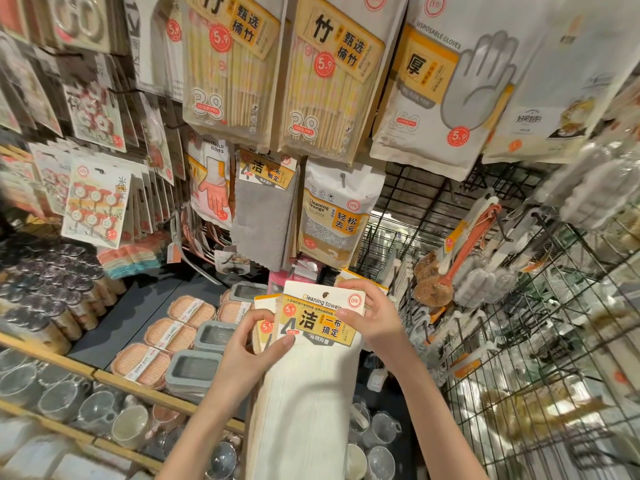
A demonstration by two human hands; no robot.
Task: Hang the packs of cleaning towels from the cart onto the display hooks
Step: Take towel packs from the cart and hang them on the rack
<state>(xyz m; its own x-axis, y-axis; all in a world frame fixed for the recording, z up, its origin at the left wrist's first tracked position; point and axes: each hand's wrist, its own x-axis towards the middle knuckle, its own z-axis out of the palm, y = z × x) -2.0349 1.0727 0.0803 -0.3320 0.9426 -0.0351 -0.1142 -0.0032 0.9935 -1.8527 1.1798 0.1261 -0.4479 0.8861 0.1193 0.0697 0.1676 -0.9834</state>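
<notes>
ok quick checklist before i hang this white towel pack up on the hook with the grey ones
1. Front white cleaning towels pack held by both hands: ok, left hand and right hand pinch its card header.
2. Hang hole in the header uncovered: ok, it shows at top centre.
3. One pack separated: not ok, more packs sit behind it in the left hand.
4. Target located: ok, grey cleaning towels pack hangs straight above.
5. Room left on that hook: cannot tell, its tip is hidden.
</notes>
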